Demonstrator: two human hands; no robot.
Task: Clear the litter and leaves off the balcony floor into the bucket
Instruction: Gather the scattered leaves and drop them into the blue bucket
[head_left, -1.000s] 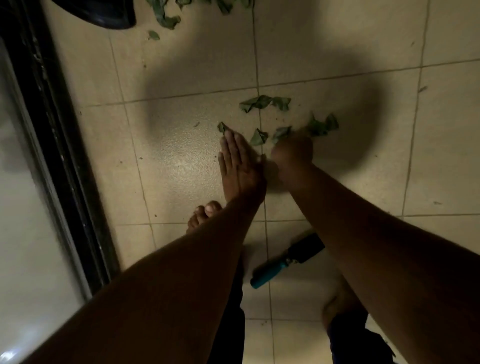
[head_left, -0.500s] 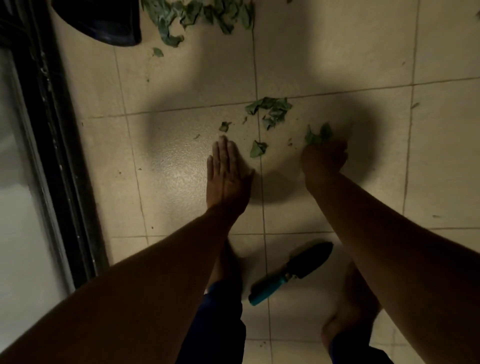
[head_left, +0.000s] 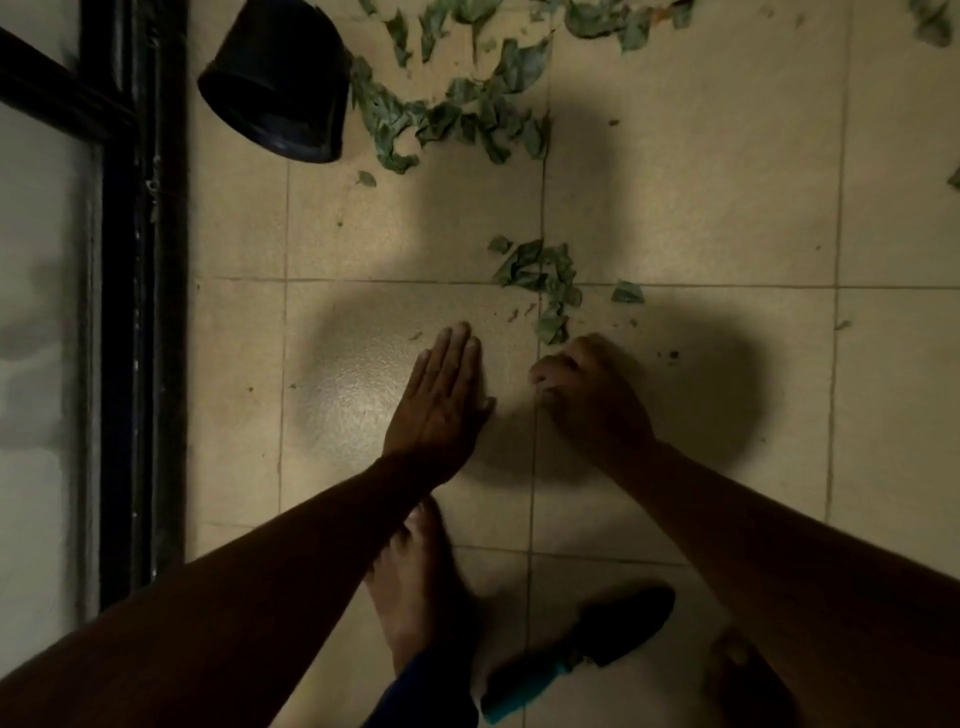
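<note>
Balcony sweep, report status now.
Left hand flat on the tiles, right hand curled, contents unseen. Small leaf pile just ahead. Bucket beyond. Path clear.

Counts: 1 black bucket (head_left: 280, 88), tipped on floor. 1 trowel (head_left: 576, 654), teal handle, dark blade. 2 hands: left hand (head_left: 441, 400), right hand (head_left: 587, 400). 2 bare feet, left foot (head_left: 415, 582) & right foot (head_left: 737, 670), the latter mostly hidden by arm. Leaf groups: 2, a big leaf pile (head_left: 467, 114) by bucket and a small leaf cluster (head_left: 540, 275) ahead of hands; plus approx 4 stray bits. Exact leaf count can't tell.
</note>
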